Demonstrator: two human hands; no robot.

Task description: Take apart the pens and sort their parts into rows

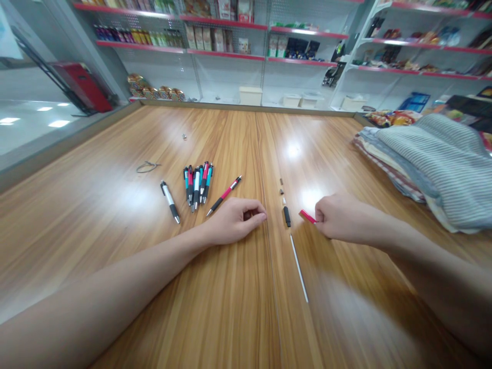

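My right hand is closed on a pink pen barrel, whose end sticks out to the left of the fingers. Resting on the wooden table, my left hand has its fingers curled to the thumb, and nothing shows in them. Pen parts lie in a line between the hands: a black grip, a small metal piece, another tiny piece and a thin white refill. Just behind my left hand lies a pink pen. A white pen lies further left.
Several pink, teal and white pens lie bunched left of centre. A grey loop of cord and a small metallic bit are beyond. Folded cloths are piled at the right. Stocked shelves stand behind the table's raised edge.
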